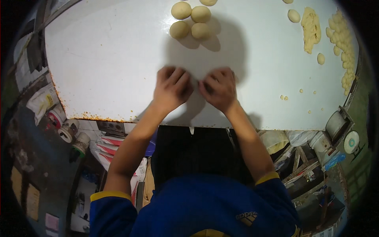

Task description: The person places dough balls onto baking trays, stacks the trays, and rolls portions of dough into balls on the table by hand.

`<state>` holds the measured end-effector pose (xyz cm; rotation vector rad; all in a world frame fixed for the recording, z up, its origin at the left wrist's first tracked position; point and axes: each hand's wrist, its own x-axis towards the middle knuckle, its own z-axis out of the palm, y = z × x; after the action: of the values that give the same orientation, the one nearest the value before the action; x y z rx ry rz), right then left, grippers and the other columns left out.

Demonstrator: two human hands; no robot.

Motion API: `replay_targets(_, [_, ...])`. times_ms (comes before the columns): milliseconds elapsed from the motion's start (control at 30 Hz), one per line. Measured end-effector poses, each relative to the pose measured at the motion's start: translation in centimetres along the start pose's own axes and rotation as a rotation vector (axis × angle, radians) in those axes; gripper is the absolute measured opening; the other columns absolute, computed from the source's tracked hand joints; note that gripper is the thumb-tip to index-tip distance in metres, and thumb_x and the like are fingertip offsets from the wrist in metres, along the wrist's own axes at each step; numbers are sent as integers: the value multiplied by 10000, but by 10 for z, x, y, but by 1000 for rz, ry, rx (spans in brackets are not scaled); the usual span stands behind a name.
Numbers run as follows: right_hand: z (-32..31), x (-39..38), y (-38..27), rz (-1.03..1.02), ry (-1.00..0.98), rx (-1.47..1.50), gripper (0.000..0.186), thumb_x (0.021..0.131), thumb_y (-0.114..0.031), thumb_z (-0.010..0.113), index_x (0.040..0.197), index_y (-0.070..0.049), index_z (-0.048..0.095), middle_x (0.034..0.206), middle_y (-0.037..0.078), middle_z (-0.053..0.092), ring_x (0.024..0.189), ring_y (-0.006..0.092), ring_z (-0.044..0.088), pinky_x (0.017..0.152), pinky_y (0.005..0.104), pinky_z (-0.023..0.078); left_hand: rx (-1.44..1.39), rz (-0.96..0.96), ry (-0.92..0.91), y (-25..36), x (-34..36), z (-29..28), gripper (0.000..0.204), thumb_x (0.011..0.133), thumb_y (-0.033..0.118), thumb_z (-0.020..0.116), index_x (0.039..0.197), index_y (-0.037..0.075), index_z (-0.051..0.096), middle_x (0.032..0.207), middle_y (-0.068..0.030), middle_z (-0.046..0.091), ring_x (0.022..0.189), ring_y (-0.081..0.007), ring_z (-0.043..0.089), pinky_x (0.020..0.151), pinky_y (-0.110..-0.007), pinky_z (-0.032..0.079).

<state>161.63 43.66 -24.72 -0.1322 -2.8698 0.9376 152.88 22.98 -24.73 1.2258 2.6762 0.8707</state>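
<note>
Both my hands rest low over the white tabletop [106, 71], near its front edge and a short way apart. My left hand [173, 87] has its fingers curled down and its knuckles up. Mirroring it, my right hand [219, 87] is bent the same way, slightly blurred. Anything under either palm is hidden by the fingers and the shadow. Beyond the hands, several smooth round dough balls [201, 14] sit close together at the far middle of the table, one cut off by the top of the view.
At the far right lies a long, rough strip of dough [311, 31] beside a pile of small dough pieces [342, 39]. A single dough piece [321, 59] and crumbs lie nearer. A metal pot [335, 125] stands past the right corner. Bags [108, 146] are stacked below the front edge.
</note>
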Motion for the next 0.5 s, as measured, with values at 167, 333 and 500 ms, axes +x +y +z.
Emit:
replay_targets(167, [-28, 18, 57, -88, 49, -182, 216, 825, -182, 883, 776, -179, 673, 897, -5, 658, 899, 266, 611, 810, 432, 481, 133, -45, 53, -54, 28, -21, 312, 743, 229, 885, 988, 143, 712, 1064, -46, 669, 962, -325, 603, 841, -468, 507])
replay_targets(333, [1, 43, 9, 4, 123, -20, 166, 845, -206, 883, 895, -140, 739, 1029, 53, 689, 1048, 315, 628, 896, 472, 502, -58, -56, 30, -10, 45, 16, 308, 795, 193, 858, 1058, 137, 706, 1144, -65, 690, 1071, -345, 621, 919, -493, 515])
replay_targets(500, [-49, 5, -9, 149, -9, 109, 335, 863, -137, 876, 1182, -151, 777, 1253, 97, 657, 1165, 325, 624, 990, 460, 550, -86, -277, 119, 8, 13, -31, 501, 785, 58, 869, 1256, 91, 702, 1259, -155, 677, 1179, -348, 645, 1030, -471, 521])
